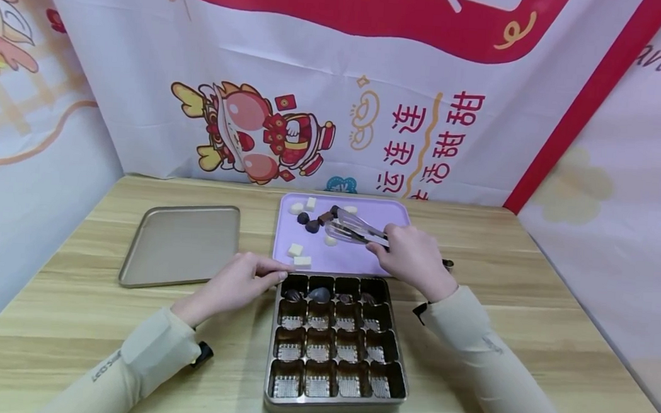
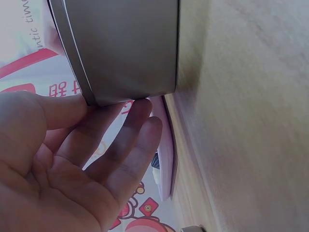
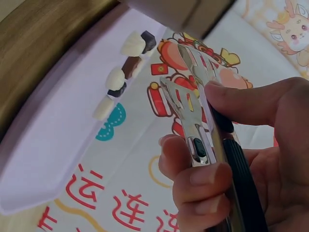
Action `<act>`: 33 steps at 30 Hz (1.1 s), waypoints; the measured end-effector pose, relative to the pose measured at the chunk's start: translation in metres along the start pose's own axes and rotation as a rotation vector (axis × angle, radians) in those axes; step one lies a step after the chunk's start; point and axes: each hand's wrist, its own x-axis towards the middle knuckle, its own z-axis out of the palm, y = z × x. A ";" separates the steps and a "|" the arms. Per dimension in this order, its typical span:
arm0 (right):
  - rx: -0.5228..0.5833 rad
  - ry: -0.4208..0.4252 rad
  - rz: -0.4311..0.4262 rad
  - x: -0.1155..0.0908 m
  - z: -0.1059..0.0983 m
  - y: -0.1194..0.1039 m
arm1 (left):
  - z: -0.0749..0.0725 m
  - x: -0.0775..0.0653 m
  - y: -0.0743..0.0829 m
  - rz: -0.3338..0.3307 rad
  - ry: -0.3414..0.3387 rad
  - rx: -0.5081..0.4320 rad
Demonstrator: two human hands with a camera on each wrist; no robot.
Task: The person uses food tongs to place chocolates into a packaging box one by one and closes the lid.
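Observation:
My right hand [image 1: 415, 259] grips a pair of metal tongs [image 3: 193, 123] with black handle inlays, thumb on one arm and fingers curled round the other. The slotted tips stand apart above the lilac tray [image 1: 350, 258], over dark and white chocolates; in the right wrist view nothing shows between them. With thumb and fingers, my left hand [image 1: 241, 280] holds the far left corner of a metal tin [image 2: 125, 48]. Inside the tin a brown divided insert [image 1: 334, 328] carries dark chocolates [image 1: 319, 294] in its farthest row; the nearer rows hold none.
White square chocolates [image 1: 302, 262] lie at the lilac tray's near left, and dark ones [image 1: 312, 226] cluster farther back. A flat metal lid [image 1: 186, 242] rests to the left on the wooden table [image 1: 489, 304]. A printed cloth [image 1: 328, 55] hangs behind.

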 end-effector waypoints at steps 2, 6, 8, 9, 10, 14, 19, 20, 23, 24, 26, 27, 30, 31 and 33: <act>0.003 0.000 0.000 0.004 0.003 -0.001 | 0.000 0.000 0.000 0.003 0.002 0.000; 0.013 0.014 -0.017 0.011 0.007 -0.004 | 0.000 0.001 0.000 0.008 0.008 -0.001; 0.012 0.017 -0.034 0.015 0.009 -0.005 | 0.000 0.001 -0.001 0.007 0.010 0.001; 0.014 0.016 -0.039 0.016 0.009 -0.005 | 0.000 0.001 -0.001 0.005 0.010 0.002; 0.014 0.013 -0.043 0.018 0.010 -0.006 | -0.001 0.001 -0.001 0.003 0.010 0.004; 0.035 -0.009 -0.037 0.021 0.013 -0.005 | -0.001 0.001 -0.002 -0.003 0.009 0.004; 0.083 -0.067 -0.051 0.023 0.015 -0.004 | -0.001 0.001 -0.002 -0.001 0.014 0.009; 0.090 -0.077 -0.058 0.023 0.016 -0.004 | -0.001 0.000 -0.002 0.000 0.015 0.009; 0.123 -0.105 -0.079 0.023 0.017 -0.004 | 0.000 0.000 -0.002 -0.001 0.013 0.003; 0.131 -0.111 -0.088 0.022 0.018 -0.004 | 0.000 0.000 -0.001 -0.004 0.011 -0.001; 0.146 -0.124 -0.107 0.022 0.019 -0.004 | 0.000 0.000 -0.001 -0.004 0.012 -0.001; 0.159 -0.132 -0.119 0.021 0.019 -0.004 | 0.000 0.000 -0.001 -0.004 0.012 -0.001; 0.176 -0.149 -0.145 0.020 0.020 -0.004 | 0.000 0.000 0.000 -0.002 0.008 0.000; 0.175 -0.157 -0.151 0.020 0.021 -0.004 | 0.000 0.000 0.000 -0.002 0.006 0.000; 0.162 -0.164 -0.164 0.019 0.022 -0.003 | 0.001 0.000 0.000 -0.003 0.001 -0.006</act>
